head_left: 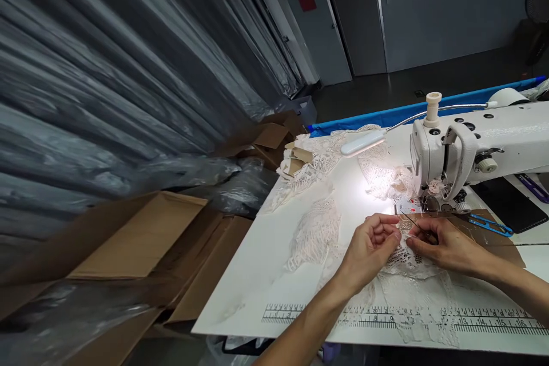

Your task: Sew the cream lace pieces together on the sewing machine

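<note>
Cream lace fabric (403, 256) lies on the table in front of the white sewing machine (463, 143), just below its needle area. My left hand (373, 243) is closed, thumb and fingertips pinching the lace's edge. Close beside it, my right hand (441, 243) is closed around a thin, dark pointed tool (410, 219), whose tip slants up and left toward the machine. Most of that tool's handle is hidden by the fingers. More lace (424, 303) hangs toward the front edge, over a printed ruler (373, 319).
Blue thread snips (491, 225) and a black phone (510, 200) lie right of my hands. A lamp (363, 143) lights the machine bed. Further lace pieces (315, 234) are spread to the left. Open cardboard boxes (137, 234) stand beyond the table's left edge.
</note>
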{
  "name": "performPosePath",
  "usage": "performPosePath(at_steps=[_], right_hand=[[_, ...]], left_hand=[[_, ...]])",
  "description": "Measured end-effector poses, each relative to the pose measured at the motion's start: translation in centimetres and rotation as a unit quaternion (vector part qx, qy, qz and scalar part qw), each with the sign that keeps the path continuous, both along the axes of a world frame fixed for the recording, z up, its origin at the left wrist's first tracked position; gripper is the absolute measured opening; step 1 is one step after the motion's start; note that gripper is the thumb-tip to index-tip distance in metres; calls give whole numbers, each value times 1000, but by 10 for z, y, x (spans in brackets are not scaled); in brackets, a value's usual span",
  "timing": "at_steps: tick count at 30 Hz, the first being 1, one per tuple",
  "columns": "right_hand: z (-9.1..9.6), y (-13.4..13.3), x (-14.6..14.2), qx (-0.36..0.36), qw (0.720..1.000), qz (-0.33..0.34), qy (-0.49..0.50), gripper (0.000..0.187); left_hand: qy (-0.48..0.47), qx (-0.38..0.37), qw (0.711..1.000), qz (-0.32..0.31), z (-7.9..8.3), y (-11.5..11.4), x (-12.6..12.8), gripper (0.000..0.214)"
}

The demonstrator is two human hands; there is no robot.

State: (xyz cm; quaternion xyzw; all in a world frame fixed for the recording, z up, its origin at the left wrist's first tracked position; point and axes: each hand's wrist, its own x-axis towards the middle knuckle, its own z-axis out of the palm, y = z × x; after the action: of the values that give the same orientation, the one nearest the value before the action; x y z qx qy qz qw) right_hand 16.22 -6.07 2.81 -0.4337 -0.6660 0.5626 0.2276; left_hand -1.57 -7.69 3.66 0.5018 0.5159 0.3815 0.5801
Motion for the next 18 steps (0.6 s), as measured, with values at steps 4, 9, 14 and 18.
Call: performPosePath(at_steps=[4,9,14,18], right_hand=[[-8,4,0,4,1000,-5,18,27],[-1,4,-1,91,996,-5,-18,24],[0,2,-1,267,959,-20,-94,19],[-13,2,5,434,888,-36,-147,25]], left_hand=[[-3,-14,1000,-9,-2,3,-6,38],[83,35,995,-43,-8,6,-10,31],[226,176,957,-54,-5,10,-11,20],[238,247,939,5,-12,10,-9,21]])
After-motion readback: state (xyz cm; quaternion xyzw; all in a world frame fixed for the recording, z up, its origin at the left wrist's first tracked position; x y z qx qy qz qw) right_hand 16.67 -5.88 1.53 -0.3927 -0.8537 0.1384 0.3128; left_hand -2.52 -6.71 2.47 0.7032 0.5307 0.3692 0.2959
